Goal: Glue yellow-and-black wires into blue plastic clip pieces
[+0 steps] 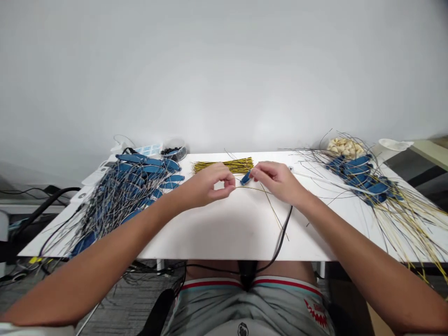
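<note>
Over the middle of the white table [224, 233], my left hand [213, 183] is closed in a pinch, thumb against forefinger, at the end of a thin yellowish cord [257, 188]. My right hand [278, 181] grips a small blue, leaf-shaped piece [246, 178] between thumb and fingers. The cord runs from the left fingertips past this piece and under the right hand, where thin strands hang down to the tabletop. Just behind both hands lies a bundle of yellow-and-black cords [240, 164]. How the cord joins the blue piece is too small to make out.
At left is a heap of blue pieces [143, 168] with grey cords, beside a clear cup [177, 149] of black bits. Another corded blue pile [360, 168] lies right, near a container of cream-coloured pieces [346, 148] and a white cup [388, 148]. A black cable [285, 231] crosses the front edge.
</note>
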A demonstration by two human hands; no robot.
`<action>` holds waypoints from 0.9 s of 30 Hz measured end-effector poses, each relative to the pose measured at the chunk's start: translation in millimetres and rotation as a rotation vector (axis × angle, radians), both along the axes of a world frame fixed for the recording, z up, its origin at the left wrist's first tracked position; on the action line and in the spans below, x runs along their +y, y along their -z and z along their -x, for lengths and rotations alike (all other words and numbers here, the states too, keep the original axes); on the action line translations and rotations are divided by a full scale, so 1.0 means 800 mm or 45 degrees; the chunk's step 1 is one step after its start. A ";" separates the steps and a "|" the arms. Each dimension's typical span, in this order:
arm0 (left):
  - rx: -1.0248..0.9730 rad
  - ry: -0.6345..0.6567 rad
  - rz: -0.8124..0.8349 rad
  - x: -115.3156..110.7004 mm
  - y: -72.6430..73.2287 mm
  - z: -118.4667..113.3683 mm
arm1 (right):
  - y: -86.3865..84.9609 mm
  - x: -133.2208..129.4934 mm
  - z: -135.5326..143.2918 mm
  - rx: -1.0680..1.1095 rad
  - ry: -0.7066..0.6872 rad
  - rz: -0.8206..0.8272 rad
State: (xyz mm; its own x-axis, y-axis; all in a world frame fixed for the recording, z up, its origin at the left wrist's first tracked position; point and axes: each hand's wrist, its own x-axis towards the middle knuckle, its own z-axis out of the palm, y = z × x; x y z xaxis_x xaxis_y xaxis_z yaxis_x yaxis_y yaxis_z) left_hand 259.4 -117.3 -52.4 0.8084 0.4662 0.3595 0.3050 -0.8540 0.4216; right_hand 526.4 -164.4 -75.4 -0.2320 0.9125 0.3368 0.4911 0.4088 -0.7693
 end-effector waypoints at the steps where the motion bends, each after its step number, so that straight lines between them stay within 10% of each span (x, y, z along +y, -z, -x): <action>1: -0.037 0.011 0.000 0.001 0.004 -0.009 | 0.005 0.001 0.003 -0.040 -0.080 0.010; 15: -0.344 -0.109 -0.112 0.039 0.070 -0.049 | 0.055 0.010 -0.001 0.071 0.067 0.105; 27: -0.108 -0.435 -0.156 0.051 0.117 -0.045 | 0.081 0.028 0.012 0.035 0.242 0.090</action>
State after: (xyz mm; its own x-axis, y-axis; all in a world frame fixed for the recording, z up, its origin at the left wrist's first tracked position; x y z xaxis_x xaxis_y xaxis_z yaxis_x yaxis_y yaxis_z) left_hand 295.7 -76.4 -146.1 0.5785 0.6533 0.4883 0.5495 -0.7546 0.3586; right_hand 516.7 -141.6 -140.4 -0.0452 0.9607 0.2740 0.5328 0.2552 -0.8069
